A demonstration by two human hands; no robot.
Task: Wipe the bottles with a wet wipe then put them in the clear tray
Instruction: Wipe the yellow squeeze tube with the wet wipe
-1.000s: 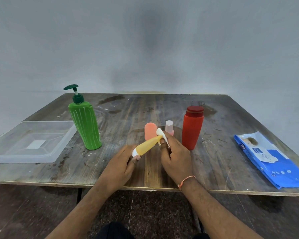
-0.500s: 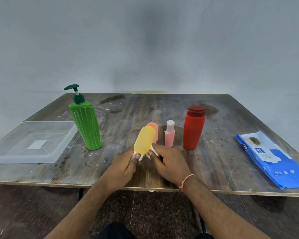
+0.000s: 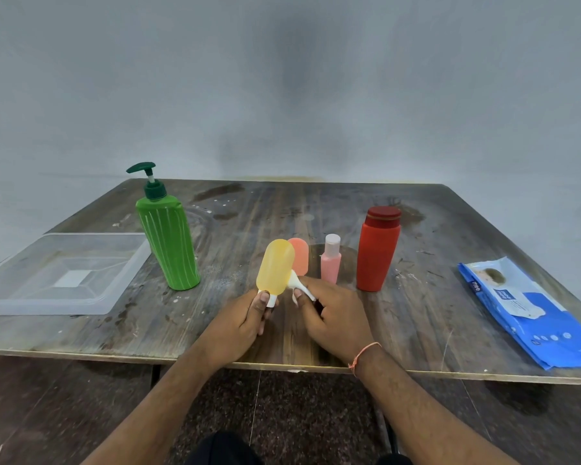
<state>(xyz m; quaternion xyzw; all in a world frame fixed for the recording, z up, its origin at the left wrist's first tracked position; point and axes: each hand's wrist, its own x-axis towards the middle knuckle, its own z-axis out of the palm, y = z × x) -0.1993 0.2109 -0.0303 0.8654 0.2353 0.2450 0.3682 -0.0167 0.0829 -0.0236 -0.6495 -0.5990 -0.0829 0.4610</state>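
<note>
So far the clear tray (image 3: pixel 64 273) holds nothing, so every bottle is left to place. Right of it, near the table's (image 3: pixel 433 330) front edge, the left hand (image 3: pixel 245 322) pinches the white cap of the yellow bottle (image 3: pixel 275 266), held cap-down, while the right hand (image 3: pixel 332 313) presses a bunched wet wipe (image 3: pixel 299 286) against its lower side. The green pump bottle (image 3: pixel 166 243) stands just beside the tray; the peach bottle (image 3: pixel 299 255), pink bottle (image 3: pixel 331 261) and red bottle (image 3: pixel 377 250) wait farther right, seemingly unwiped.
</note>
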